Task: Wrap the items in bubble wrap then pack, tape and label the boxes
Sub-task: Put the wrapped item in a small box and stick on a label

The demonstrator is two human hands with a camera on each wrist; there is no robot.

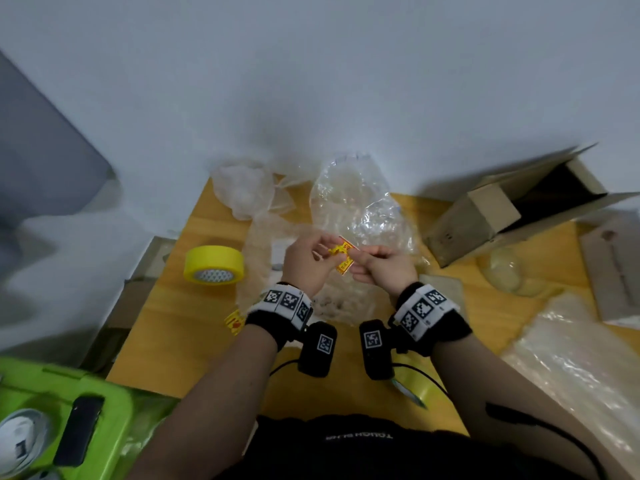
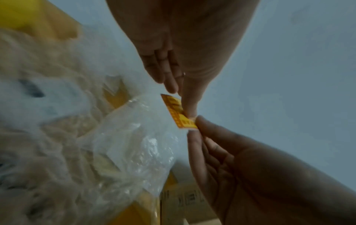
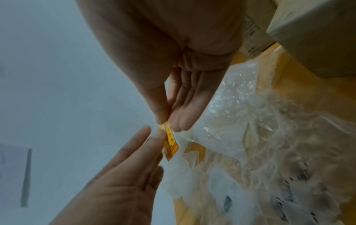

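Now we've both hands' fingers (image 2: 189,106) pinching the small yellow-and-red label sticker (image 1: 344,255); peeling carelessly could tear or curl it.

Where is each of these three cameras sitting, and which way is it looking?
Head: worn on the head, looking down at the table; both forearms, left hand and right hand show.
Left wrist: looks along the left hand at the yellow sticker; the right hand shows too.
Right wrist: looks along the right hand; the left hand shows too.
All three share the sticker pinched between both hands.
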